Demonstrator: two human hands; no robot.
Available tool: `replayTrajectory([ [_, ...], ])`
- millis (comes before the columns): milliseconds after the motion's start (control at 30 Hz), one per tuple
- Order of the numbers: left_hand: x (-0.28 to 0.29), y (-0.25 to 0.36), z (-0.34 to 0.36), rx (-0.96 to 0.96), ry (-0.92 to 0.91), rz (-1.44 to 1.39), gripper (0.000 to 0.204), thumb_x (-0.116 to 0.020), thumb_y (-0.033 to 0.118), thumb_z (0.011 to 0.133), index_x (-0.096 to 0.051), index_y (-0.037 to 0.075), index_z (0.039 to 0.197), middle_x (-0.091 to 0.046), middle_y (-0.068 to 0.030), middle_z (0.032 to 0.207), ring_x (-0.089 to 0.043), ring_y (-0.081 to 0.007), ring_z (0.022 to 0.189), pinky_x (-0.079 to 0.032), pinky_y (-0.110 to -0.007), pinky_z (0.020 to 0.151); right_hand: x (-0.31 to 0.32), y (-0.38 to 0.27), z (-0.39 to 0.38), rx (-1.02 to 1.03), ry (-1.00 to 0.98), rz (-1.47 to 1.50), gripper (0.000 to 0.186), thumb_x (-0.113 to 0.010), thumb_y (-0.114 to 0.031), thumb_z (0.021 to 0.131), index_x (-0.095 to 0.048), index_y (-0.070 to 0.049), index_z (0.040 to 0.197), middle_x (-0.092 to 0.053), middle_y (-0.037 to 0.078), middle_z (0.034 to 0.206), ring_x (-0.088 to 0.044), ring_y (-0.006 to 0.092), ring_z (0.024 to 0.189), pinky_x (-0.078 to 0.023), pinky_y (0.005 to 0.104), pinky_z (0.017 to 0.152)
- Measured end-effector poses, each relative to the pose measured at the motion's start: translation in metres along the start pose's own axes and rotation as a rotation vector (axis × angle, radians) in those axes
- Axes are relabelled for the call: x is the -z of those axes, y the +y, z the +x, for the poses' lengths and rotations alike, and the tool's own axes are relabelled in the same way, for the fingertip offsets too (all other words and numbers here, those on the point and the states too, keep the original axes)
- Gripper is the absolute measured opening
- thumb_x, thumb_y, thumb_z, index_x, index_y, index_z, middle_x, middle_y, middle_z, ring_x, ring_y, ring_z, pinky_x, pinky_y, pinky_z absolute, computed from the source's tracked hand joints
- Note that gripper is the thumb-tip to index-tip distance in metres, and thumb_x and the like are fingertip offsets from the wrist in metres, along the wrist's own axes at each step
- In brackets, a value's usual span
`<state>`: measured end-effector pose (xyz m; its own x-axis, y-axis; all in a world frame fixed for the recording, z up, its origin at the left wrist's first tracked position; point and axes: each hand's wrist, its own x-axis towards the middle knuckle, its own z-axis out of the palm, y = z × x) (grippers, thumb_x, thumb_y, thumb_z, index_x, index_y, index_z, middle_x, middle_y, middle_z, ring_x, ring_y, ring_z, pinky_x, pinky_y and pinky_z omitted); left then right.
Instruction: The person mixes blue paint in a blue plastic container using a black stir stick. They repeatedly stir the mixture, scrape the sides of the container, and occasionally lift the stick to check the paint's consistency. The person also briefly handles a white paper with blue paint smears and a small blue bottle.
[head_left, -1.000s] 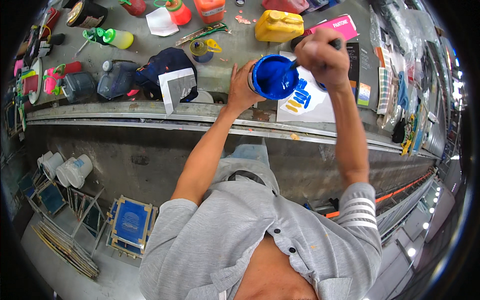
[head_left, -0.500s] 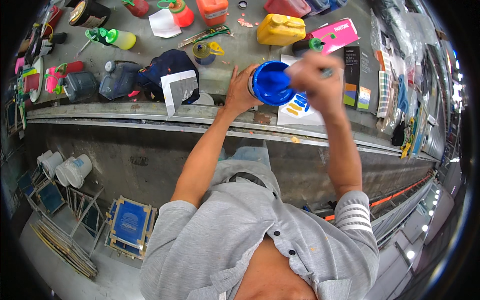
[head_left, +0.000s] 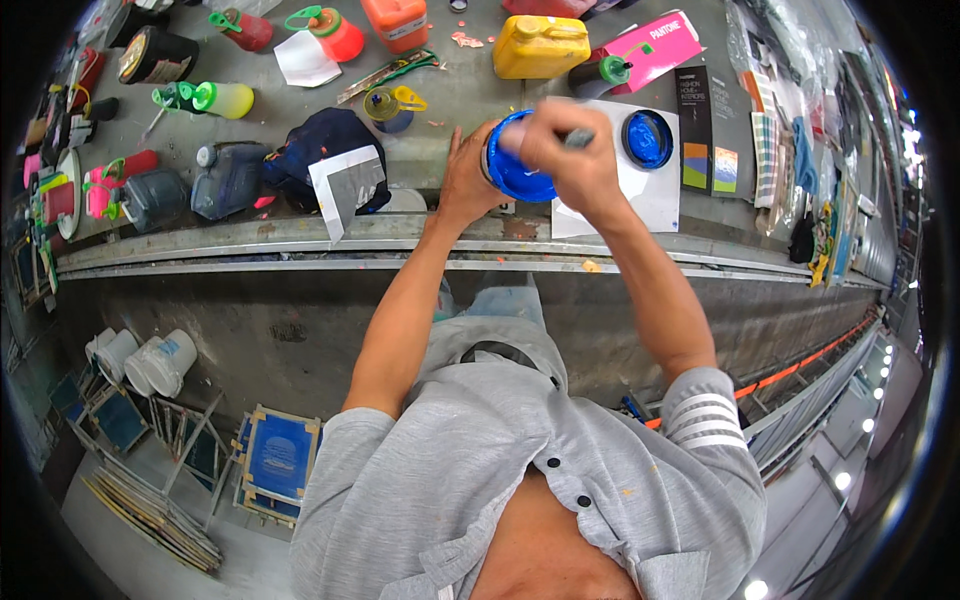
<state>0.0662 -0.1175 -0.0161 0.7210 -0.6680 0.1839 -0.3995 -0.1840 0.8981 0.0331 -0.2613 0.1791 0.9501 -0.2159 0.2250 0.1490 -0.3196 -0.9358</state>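
L hand [head_left: 468,182] grips paint tub [head_left: 521,184]; R fist [head_left: 572,160] clenches stick [head_left: 579,138] above it, farther left vs. earlier, baring lid [head_left: 647,139].

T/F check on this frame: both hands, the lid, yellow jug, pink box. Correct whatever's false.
1. The left hand grips the tub of blue paint. True.
2. The right hand lies flat on the white sheet. False: it is closed around a dark handle, over the tub.
3. A round black-rimmed lid rests on the white sheet. True.
4. The yellow jug is left of the orange container. False: it is to the right.
5. The pink box is right of the yellow jug. True.
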Motion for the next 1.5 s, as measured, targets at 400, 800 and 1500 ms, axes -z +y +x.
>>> replayTrajectory([
  [400,0.01,0.017,-0.002,-0.01,-0.035,0.054,0.107,-0.097,0.026,0.048,-0.045,0.01,0.14,-0.058,-0.0077,0.138,-0.054,-0.0287,0.13,-0.02,-0.064,0.117,0.045,-0.015,0.005,0.044,0.056,0.027,0.015,-0.07,-0.003,0.083,-0.06,-0.003,0.071,-0.053,0.002,0.06,-0.054,0.011,0.061,-0.039,0.0289,0.054],
  [800,0.038,0.013,0.027,-0.007,-0.378,-0.051,0.103,-0.095,0.025,0.053,-0.047,0.01,0.143,-0.054,-0.0105,0.143,-0.049,-0.0285,0.136,-0.019,-0.06,0.12,0.061,-0.023,0.023,0.129,-0.811,0.5,0.035,-0.069,-0.008,0.08,-0.04,-0.008,0.059,-0.04,0.004,0.051,-0.04,0.0153,0.048,-0.03,0.034,0.047],
  [1500,-0.003,0.021,0.013,0.004,0.072,0.065,0.11,-0.097,0.036,0.049,-0.044,0.013,0.142,-0.055,-0.0061,0.14,-0.051,-0.0269,0.132,-0.017,-0.063,0.119,0.063,-0.019,0.05,-0.095,-0.229,0.667,0.026,-0.058,-0.011,0.088,-0.041,-0.01,0.068,-0.045,0.002,0.054,-0.037,0.0111,0.045,-0.024,0.0306,0.043],
])
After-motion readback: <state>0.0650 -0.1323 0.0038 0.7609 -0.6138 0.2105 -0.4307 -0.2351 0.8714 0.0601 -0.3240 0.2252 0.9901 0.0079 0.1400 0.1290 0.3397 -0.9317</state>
